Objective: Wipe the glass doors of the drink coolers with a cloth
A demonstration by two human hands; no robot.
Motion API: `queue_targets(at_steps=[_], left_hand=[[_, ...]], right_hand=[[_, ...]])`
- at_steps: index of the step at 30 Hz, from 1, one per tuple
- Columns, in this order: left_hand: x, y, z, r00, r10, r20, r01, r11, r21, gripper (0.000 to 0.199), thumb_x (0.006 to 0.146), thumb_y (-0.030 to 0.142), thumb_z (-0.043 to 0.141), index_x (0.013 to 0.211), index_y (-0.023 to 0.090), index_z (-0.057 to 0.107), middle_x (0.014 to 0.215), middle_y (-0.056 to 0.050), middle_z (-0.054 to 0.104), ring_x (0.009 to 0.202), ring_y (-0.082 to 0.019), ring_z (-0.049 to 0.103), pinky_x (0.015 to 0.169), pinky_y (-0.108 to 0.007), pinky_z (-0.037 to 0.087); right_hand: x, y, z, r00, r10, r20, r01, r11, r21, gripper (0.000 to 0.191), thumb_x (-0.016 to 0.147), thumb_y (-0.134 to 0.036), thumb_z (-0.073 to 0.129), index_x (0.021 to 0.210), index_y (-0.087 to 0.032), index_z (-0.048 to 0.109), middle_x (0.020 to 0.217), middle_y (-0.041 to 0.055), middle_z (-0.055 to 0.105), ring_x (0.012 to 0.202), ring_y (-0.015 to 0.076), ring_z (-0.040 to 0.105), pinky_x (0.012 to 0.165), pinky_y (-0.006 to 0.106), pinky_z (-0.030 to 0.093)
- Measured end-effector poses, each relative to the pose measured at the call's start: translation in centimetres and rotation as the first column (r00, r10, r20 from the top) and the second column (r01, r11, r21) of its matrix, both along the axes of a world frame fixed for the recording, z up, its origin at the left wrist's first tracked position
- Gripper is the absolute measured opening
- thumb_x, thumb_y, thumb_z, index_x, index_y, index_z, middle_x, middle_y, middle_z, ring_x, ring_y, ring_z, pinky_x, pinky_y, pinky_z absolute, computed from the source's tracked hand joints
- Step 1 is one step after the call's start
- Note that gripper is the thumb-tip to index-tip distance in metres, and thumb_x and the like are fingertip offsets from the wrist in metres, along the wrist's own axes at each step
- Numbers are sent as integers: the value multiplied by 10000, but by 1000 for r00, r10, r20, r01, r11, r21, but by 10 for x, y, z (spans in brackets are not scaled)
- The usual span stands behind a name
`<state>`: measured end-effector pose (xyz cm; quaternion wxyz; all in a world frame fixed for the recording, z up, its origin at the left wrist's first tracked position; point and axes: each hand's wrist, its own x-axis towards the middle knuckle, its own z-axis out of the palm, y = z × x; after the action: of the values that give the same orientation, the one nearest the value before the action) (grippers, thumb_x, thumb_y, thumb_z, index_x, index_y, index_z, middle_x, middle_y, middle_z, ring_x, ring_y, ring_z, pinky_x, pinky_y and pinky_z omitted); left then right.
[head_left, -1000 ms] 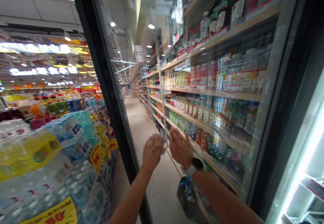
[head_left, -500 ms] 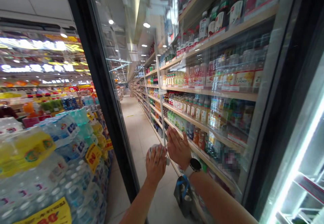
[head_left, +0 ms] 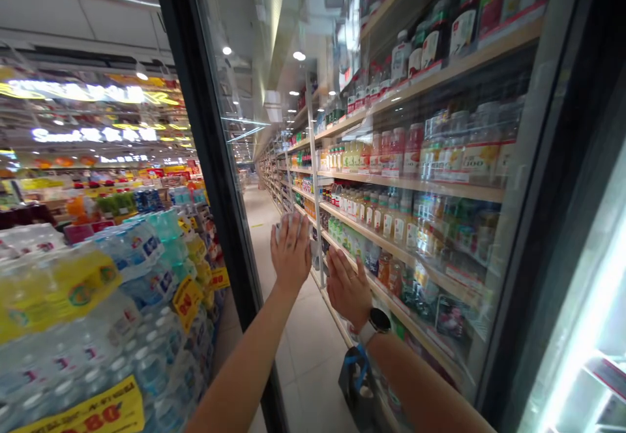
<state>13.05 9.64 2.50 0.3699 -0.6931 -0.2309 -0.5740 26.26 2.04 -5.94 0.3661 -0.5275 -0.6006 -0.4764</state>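
Note:
My left hand (head_left: 292, 253) lies with outstretched fingers over a light grey cloth (head_left: 313, 249), pressing it to the glass of a black-framed cooler door (head_left: 211, 139). Only the cloth's edges show around the fingers. Lower and to the right, my right hand (head_left: 348, 287) rests flat on or very close to the same pane, fingers extended and nothing in them. A dark-faced watch (head_left: 379, 319) is on the right wrist.
Shelves of bottled drinks (head_left: 391, 218) show through the glass. Stacked water packs (head_left: 147, 289) with yellow price signs stand to the left. A dark container (head_left: 359, 381) with something blue is on the floor below. The lit cooler interior (head_left: 581, 348) is at right.
My left hand has slid up the glass with the cloth. My right hand has stayed nearly in place. The view has shifted slightly to the left.

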Motion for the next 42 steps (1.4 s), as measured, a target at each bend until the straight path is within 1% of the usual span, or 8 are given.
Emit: queue_targets(at_steps=[5, 12, 15, 18, 24, 28, 36, 42], left_hand=[[5, -7, -14, 1000, 1, 28, 1, 999, -44, 606, 938, 325, 507, 1500, 181, 333, 1508, -144, 427, 1475, -266, 250, 1199, -484, 216], [-2, -24, -178, 999, 18, -51, -25, 992, -124, 652, 911, 167, 527, 1516, 219, 288, 1432, -115, 528, 1464, -263, 279, 1201, -522, 233], [-8, -27, -222, 996, 2, -91, -18, 984, -176, 636, 912, 162, 515, 1509, 235, 309, 1430, -100, 532, 1439, -257, 335, 1209, -517, 235], [-12, -22, -199, 989, -31, -144, 7, 986, -164, 627, 919, 152, 491, 1509, 262, 308, 1436, -85, 526, 1415, -232, 380, 1221, -482, 225], [13, -1, -30, 998, -51, 30, 54, 992, -112, 609, 957, 214, 437, 1533, 219, 238, 1525, -129, 387, 1468, -250, 258, 1220, -501, 185], [25, 11, 15, 995, -97, 16, 98, 990, -104, 535, 975, 256, 396, 1503, 193, 328, 1520, -126, 401, 1472, -251, 253, 1218, -487, 186], [45, 14, -13, 990, -138, 20, 140, 983, -119, 512, 972, 212, 373, 1483, 171, 370, 1502, -126, 441, 1479, -247, 237, 1204, -474, 225], [72, -20, -160, 933, -140, -331, 140, 990, -26, 425, 928, 155, 446, 1322, 238, 582, 1444, -34, 529, 1412, -200, 377, 1226, -424, 190]], right_hand=[[0, 1, 1, 1000, 0, -5, 0, 1000, 27, 516, 943, -208, 438, 1455, -140, 438, 1466, 104, 509, 1439, 200, 345, 1230, 438, 78], [0, 1, 1, 1000, -13, 15, 12, 999, 51, 485, 943, -214, 438, 1415, -120, 491, 1457, 110, 518, 1476, 188, 265, 1237, 430, 36], [1, 1, 1, 1000, -6, 5, 5, 999, 41, 502, 939, -198, 440, 1435, -125, 466, 1457, 106, 520, 1463, 192, 296, 1235, 430, 53], [2, 2, -1, 1000, -4, 4, 3, 1000, 20, 524, 935, -208, 449, 1456, -151, 442, 1466, 102, 510, 1453, 201, 319, 1227, 428, 88], [0, 8, 0, 1000, -18, -4, 18, 1000, 17, 566, 936, -198, 442, 1496, -154, 375, 1460, 99, 517, 1427, 204, 369, 1214, 415, 139], [16, -16, 11, 999, 14, 32, -12, 997, -83, 594, 953, -194, 385, 1534, -128, 278, 1498, 95, 473, 1416, 183, 381, 1210, 367, 173], [111, -61, 13, 979, -201, -26, 200, 979, -33, 614, 971, -246, 394, 1549, -130, 224, 1532, 144, 413, 1429, 257, 355, 1194, 465, 180], [119, -43, 3, 973, -231, -22, 231, 973, 28, 621, 963, -258, 406, 1546, -123, 238, 1519, 146, 434, 1421, 245, 361, 1200, 445, 158]])
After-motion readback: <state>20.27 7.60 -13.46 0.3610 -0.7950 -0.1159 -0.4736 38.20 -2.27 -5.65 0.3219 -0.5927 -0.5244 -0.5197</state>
